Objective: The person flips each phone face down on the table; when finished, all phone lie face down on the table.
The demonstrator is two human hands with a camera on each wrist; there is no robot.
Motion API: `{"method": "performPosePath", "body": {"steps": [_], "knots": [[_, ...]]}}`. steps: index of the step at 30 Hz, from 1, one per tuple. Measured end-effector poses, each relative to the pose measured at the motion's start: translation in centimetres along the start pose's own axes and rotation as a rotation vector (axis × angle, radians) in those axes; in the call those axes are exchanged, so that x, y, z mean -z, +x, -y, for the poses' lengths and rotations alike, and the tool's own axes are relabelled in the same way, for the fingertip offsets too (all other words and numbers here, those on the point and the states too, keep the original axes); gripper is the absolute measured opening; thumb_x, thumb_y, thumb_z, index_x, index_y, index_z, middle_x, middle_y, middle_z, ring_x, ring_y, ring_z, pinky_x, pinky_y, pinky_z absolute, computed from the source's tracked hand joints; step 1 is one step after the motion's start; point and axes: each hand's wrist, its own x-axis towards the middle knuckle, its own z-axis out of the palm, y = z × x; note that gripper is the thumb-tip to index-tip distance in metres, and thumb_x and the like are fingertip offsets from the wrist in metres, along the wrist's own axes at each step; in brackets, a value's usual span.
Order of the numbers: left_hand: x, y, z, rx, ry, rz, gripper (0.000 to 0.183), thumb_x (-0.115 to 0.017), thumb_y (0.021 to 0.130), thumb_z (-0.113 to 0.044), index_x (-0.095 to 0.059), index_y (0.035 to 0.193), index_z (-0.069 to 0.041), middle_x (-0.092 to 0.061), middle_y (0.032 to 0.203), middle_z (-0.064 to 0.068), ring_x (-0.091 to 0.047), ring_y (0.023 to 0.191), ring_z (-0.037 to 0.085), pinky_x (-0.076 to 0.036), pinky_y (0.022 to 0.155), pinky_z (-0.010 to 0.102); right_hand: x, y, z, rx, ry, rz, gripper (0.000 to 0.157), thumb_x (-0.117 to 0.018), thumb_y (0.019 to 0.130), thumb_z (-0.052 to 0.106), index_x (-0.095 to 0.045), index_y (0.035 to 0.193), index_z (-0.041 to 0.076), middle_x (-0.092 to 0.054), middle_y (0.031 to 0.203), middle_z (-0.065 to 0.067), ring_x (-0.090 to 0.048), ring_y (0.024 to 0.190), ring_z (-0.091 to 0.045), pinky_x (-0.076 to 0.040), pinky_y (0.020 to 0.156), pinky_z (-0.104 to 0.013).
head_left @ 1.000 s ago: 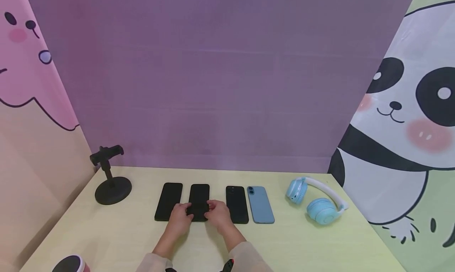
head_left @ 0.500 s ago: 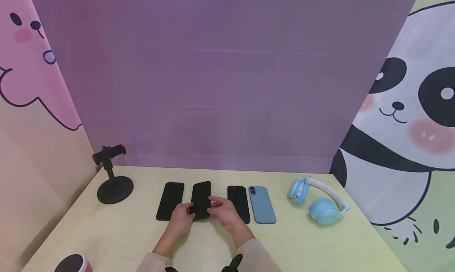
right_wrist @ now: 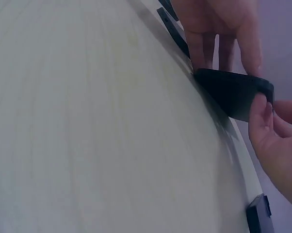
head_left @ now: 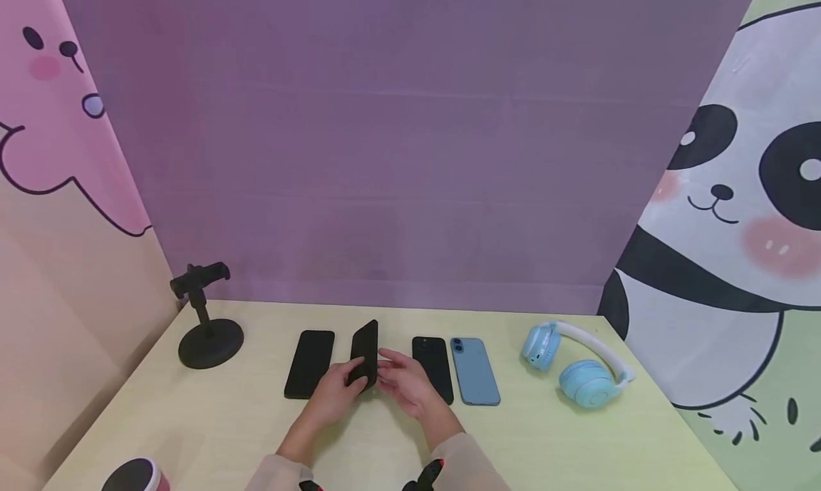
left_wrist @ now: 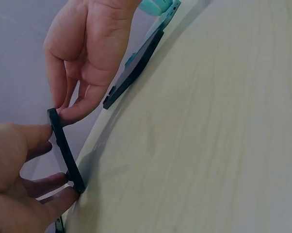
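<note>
A black smartphone (head_left: 365, 345) stands tilted up on its edge in the head view, between the two hands. The left hand (head_left: 336, 391) grips it across its left side, with thumb and fingertips on opposite ends in the left wrist view (left_wrist: 66, 150). On the other side, the right hand (head_left: 407, 384) pinches its raised edge, the thumb against the dark face in the right wrist view. Left of it another black phone (head_left: 310, 364) lies flat. To the right, a black phone with rear cameras (head_left: 432, 368) and a light blue phone (head_left: 475, 371) lie back up.
A black phone stand (head_left: 210, 343) on a round base occupies the table's back left. Blue and white headphones (head_left: 589, 384) lie at the right. A round dark-topped container (head_left: 131, 474) is cut off at the front left. A purple backdrop (head_left: 410, 156) rises behind the table (head_left: 545, 448).
The black phone between the hands has gone from lying flat to tilted up on edge, its right side raised. The left hand has shifted slightly right with it; the other phones lie as before.
</note>
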Motion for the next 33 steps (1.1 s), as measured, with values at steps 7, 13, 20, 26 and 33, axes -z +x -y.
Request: {"method": "performPosePath", "body": {"steps": [7, 13, 20, 26, 33], "knots": [[-0.3, 0.4, -0.2, 0.026, -0.084, 0.047, 0.045, -0.058, 0.098, -0.013, -0.05, 0.141, -0.002, -0.058, 0.112, 0.02, -0.055, 0.093, 0.026, -0.044, 0.076, 0.039, 0.1, 0.3, 0.2, 0.047, -0.051, 0.067, 0.05, -0.05, 0.096, -0.01, -0.035, 0.143, -0.013, -0.055, 0.113, -0.017, -0.06, 0.093, -0.017, -0.051, 0.086, -0.032], [-0.5, 0.2, -0.2, 0.046, -0.254, 0.066, 0.045, -0.053, 0.1, -0.009, -0.045, 0.144, -0.003, -0.058, 0.121, 0.023, -0.059, 0.108, 0.037, -0.05, 0.086, 0.045, -0.1, 0.3, 0.2, 0.056, -0.076, 0.093, 0.051, -0.05, 0.095, -0.011, -0.034, 0.144, -0.011, -0.053, 0.116, -0.018, -0.06, 0.098, -0.019, -0.048, 0.093, -0.039], [-0.6, -0.1, -0.5, 0.076, -0.34, 0.036, 0.044, -0.052, 0.1, -0.006, -0.045, 0.143, -0.003, -0.057, 0.122, 0.024, -0.059, 0.11, 0.04, -0.048, 0.089, 0.048, -0.5, 0.4, 0.0, 0.065, -0.09, 0.08, 0.053, -0.05, 0.093, -0.014, -0.036, 0.144, -0.01, -0.051, 0.114, -0.018, -0.059, 0.097, -0.018, -0.048, 0.093, -0.04], [-0.5, 0.0, -0.5, 0.091, -0.358, 0.007, 0.042, -0.051, 0.099, -0.003, -0.047, 0.141, -0.001, -0.058, 0.12, 0.024, -0.061, 0.106, 0.037, -0.051, 0.085, 0.044, -0.9, 0.3, 0.1, 0.059, -0.121, 0.063, 0.051, -0.051, 0.093, -0.014, -0.04, 0.142, -0.01, -0.051, 0.113, -0.018, -0.058, 0.095, -0.018, -0.048, 0.092, -0.04], [-0.2, 0.3, -0.7, 0.146, -0.461, -0.077, 0.037, -0.048, 0.101, -0.006, -0.049, 0.136, 0.008, -0.061, 0.116, 0.026, -0.064, 0.098, 0.03, -0.054, 0.081, 0.04, -1.4, 0.4, -0.1, 0.049, -0.141, 0.082, 0.047, -0.05, 0.093, -0.013, -0.042, 0.139, -0.013, -0.054, 0.109, -0.015, -0.059, 0.094, -0.019, -0.049, 0.091, -0.042]]}}
